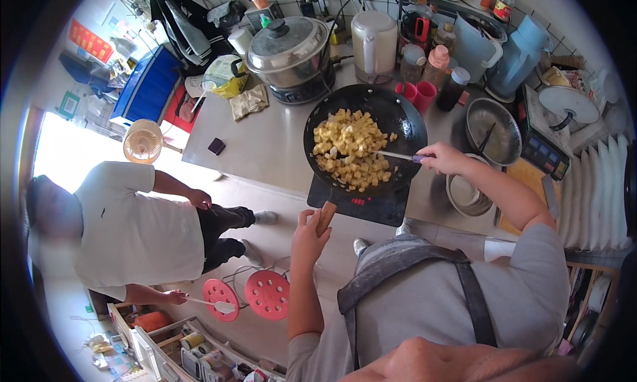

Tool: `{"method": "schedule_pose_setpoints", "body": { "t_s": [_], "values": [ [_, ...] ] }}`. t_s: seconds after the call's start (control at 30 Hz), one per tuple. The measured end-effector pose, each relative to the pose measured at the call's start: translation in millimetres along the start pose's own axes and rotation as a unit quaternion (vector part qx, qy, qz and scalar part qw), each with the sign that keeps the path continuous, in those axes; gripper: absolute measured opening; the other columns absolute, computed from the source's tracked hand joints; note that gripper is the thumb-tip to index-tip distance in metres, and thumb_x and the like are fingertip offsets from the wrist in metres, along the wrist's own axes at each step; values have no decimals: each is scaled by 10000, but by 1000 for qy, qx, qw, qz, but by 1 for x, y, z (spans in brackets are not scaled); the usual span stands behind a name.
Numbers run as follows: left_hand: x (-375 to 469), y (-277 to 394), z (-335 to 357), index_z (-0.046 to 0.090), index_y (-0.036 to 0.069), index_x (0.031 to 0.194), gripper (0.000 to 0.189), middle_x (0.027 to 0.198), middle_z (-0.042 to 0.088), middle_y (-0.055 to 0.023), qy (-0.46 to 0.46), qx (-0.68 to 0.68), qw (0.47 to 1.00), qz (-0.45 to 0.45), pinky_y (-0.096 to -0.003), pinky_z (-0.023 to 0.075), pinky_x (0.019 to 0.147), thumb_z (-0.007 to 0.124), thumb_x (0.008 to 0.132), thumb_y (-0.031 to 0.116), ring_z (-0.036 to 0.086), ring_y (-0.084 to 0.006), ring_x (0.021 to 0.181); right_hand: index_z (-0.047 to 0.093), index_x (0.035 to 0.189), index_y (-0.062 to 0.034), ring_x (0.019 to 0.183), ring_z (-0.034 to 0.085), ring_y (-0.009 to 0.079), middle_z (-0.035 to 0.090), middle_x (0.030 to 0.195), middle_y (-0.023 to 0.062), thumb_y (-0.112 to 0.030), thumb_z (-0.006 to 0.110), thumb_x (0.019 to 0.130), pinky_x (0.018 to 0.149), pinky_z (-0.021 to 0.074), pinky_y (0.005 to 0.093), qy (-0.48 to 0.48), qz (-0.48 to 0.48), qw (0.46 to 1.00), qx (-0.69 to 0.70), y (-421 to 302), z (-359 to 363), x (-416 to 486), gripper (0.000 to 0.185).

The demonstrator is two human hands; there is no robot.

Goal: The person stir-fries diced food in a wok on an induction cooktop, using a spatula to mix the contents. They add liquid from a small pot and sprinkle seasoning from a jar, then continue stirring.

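Observation:
A black wok sits on a flat induction cooker with a lit red display. Diced yellow food pieces, perhaps potato or tofu, lie in two heaps inside it, mostly toward the wok's left. My left hand grips the wok's wooden handle at the counter's front edge. In my right hand is a spatula with a metal shaft and purple grip. Its head is hidden among the diced pieces.
Right of the wok are metal bowls, a cutting board with a knife, and a digital scale. Behind stand a lidded steel pot, pink cups and bottles. Another person stands at left, near red stools.

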State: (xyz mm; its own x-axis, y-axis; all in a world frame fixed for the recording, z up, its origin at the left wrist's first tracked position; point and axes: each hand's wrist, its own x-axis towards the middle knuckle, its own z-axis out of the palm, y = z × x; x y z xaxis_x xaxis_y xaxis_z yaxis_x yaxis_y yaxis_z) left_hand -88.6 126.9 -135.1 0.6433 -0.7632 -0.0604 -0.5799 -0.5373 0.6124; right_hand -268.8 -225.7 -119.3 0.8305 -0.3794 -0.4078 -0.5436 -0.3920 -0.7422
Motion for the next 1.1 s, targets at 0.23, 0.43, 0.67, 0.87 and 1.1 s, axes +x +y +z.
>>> {"method": "schedule_pose_setpoints", "body": {
  "t_s": [0.23, 0.43, 0.67, 0.87, 1.1],
  "values": [
    [-1, -4, 4, 543, 106, 1160, 480, 1153, 495, -94, 20, 4, 999, 27, -433, 496, 737, 716, 715, 155, 595, -354, 886, 576, 1167, -76, 506, 502, 51, 584, 724, 13, -227, 489, 931, 443, 411, 203, -36, 143, 966, 212, 4, -34, -30, 294],
    [0, -5, 4, 547, 114, 1157, 486, 1146, 500, -91, 22, 3, 999, 24, -438, 499, 732, 723, 705, 151, 594, -356, 885, 562, 1165, -63, 507, 506, 40, 594, 729, 13, -226, 506, 919, 442, 414, 183, -44, 140, 968, 203, -10, -71, -54, 300],
    [2, -5, 3, 553, 125, 1154, 482, 1145, 506, -84, 20, -8, 1000, 21, -436, 501, 724, 723, 705, 164, 601, -352, 872, 616, 1105, -105, 738, 639, 258, 650, 885, 118, -108, 693, 695, 697, 501, 362, -27, -89, 906, -413, -105, -134, -74, 418],
    [-2, -4, 1, 552, 129, 1160, 482, 1151, 508, -77, 16, 7, 1000, 10, -432, 503, 718, 719, 710, 171, 608, -347, 859, 688, 1019, -152, 814, 639, 258, 682, 873, 72, -133, 691, 650, 705, 498, 374, -130, 16, 805, -579, -177, -116, -52, 369],
    [0, -2, 2, 547, 130, 1168, 487, 1147, 511, -76, 13, 7, 1000, 10, -435, 503, 719, 716, 714, 177, 608, -348, 860, 649, 870, -89, 789, 638, 302, 648, 767, 95, -137, 633, 718, 666, 499, 425, -71, -99, 870, -478, -117, -44, -40, 160]
  ]
}}
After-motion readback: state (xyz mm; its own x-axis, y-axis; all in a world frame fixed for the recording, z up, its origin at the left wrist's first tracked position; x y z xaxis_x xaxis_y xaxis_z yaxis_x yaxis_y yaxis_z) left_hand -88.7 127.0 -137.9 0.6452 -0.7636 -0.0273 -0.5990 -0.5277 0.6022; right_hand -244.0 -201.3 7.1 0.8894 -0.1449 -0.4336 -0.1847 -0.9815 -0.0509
